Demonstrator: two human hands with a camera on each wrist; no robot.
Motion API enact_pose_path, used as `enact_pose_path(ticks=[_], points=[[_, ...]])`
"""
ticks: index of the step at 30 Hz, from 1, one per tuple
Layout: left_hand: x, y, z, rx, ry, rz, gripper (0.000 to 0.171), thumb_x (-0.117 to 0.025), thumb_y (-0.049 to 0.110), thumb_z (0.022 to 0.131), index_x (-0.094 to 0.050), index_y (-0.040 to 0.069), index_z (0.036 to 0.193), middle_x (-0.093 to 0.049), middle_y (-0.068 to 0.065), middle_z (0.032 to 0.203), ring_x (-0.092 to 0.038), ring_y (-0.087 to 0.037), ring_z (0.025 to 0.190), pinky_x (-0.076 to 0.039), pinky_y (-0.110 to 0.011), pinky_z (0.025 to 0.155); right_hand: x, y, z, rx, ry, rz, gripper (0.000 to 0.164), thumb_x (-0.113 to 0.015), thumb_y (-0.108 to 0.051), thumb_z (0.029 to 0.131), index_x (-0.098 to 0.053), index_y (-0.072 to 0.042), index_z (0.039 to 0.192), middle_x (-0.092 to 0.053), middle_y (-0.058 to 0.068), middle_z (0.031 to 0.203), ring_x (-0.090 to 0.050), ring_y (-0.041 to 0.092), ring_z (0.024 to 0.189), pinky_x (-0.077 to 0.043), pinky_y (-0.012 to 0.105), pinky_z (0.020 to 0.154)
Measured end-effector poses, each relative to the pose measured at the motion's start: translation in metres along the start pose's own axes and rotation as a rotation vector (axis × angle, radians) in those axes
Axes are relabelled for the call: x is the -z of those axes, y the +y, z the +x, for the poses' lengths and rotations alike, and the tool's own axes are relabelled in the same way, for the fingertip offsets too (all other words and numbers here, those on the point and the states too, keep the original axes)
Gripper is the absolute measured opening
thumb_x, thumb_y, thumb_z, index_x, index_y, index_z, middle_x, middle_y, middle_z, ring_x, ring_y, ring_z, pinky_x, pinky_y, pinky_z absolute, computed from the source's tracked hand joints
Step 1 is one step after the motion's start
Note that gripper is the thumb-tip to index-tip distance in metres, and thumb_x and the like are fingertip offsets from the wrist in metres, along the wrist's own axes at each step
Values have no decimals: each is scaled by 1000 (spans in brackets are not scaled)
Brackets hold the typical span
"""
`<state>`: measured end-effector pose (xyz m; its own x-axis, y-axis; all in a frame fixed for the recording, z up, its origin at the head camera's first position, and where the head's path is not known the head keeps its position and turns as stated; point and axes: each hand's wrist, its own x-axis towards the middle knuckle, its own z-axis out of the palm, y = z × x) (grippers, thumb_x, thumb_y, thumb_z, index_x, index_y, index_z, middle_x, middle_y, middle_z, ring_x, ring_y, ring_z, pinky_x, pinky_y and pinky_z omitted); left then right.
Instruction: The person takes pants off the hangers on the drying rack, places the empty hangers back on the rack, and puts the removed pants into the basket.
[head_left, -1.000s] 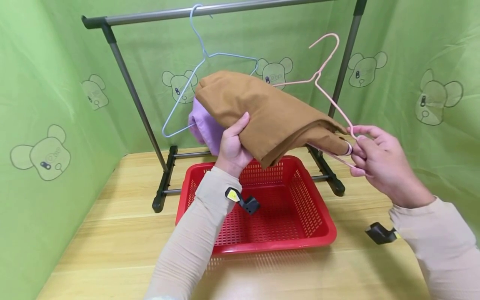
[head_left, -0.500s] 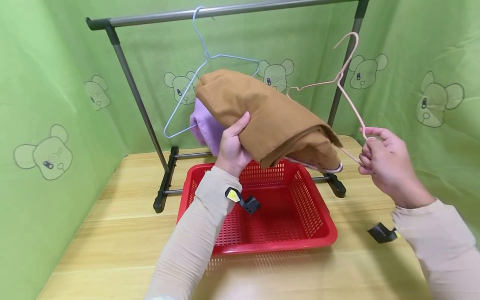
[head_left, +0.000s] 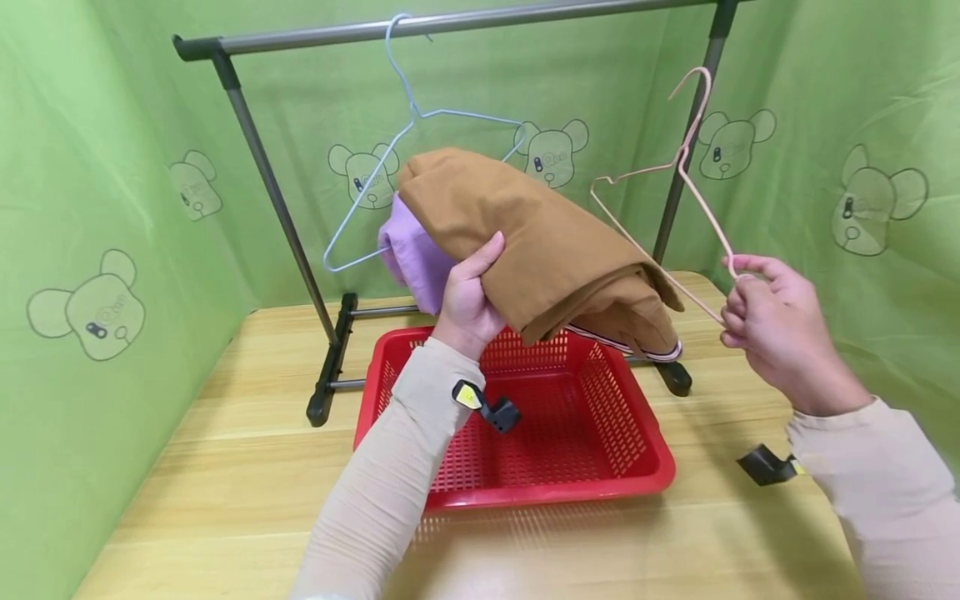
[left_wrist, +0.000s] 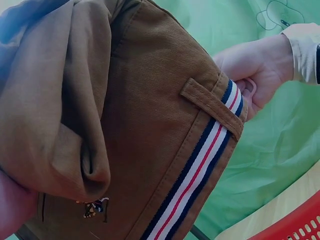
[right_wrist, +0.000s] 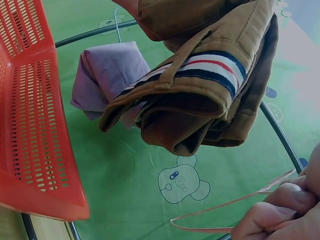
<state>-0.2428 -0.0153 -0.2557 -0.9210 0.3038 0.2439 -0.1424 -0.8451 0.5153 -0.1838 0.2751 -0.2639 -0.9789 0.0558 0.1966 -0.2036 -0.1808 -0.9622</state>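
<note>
In the head view, my left hand (head_left: 471, 292) grips a folded pair of brown trousers (head_left: 540, 233), thumb on top, other fingers hidden beneath. Their waist end hangs toward the right, its striped inner band (right_wrist: 207, 67) and belt loop (left_wrist: 212, 107) showing in the wrist views. My right hand (head_left: 772, 333) pinches a pink wire hanger (head_left: 705, 196) at its lower right corner, hook upward. The right wrist view shows this bare hanger apart from the trousers. Behind my left hand, a purple garment (head_left: 414, 254) hangs over the bar of a blue hanger (head_left: 367, 187).
A metal clothes rack (head_left: 480, 18) stands at the back, with the blue hanger hooked on its rail. Below my hands, a red plastic basket (head_left: 551, 496) sits on the wooden table (head_left: 225, 500). Green printed fabric (head_left: 112, 208) surrounds the table.
My right hand has shifted slightly right, and the pink hanger has come away from the trousers. Their waist end has dropped lower. My left hand has kept its grip, nearly still.
</note>
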Motion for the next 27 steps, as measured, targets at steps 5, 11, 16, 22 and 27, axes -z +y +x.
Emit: enact_pose_path(ticks=[5, 11, 16, 22, 27], points=[[0, -2, -1, -1, -13, 5, 23, -39, 10, 100, -61, 8, 95, -65, -2, 86, -65, -12, 75, -54, -24, 68, -1, 0, 0, -3, -5, 14, 17, -34, -10, 105, -40, -5, 120, -41, -4, 61, -34, 7, 46, -33, 21, 40], [3, -4, -3, 4, -17, 22, 23, -39, 9, 100, -61, 8, 95, -66, -2, 87, -66, -12, 76, -55, -24, 69, -3, -1, 0, 3, -2, 7, 17, -35, -11, 105, -41, -5, 120, -42, -4, 60, -35, 7, 46, -33, 21, 40], [4, -5, -6, 27, -33, 43, 26, -37, 10, 100, -62, 8, 92, -65, -1, 85, -66, -11, 74, -55, -24, 68, -3, 0, 1, 10, -9, 19, 17, -35, -11, 105, -41, -4, 120, -41, -4, 60, -35, 7, 47, -33, 21, 40], [3, -6, -9, 59, -20, 43, 25, -37, 11, 101, -60, 8, 92, -64, -1, 84, -66, -11, 73, -55, -24, 66, -3, 1, 1, 15, -9, 15, 17, -36, -10, 105, -41, -3, 119, -41, -4, 60, -35, 7, 47, -33, 20, 40], [2, -6, -13, 85, -8, 31, 25, -37, 12, 101, -60, 9, 93, -65, -1, 85, -66, -11, 74, -56, -24, 67, -4, 0, 2, 30, -8, 12, 16, -36, -10, 104, -41, -3, 118, -42, -3, 60, -36, 6, 47, -34, 20, 39]])
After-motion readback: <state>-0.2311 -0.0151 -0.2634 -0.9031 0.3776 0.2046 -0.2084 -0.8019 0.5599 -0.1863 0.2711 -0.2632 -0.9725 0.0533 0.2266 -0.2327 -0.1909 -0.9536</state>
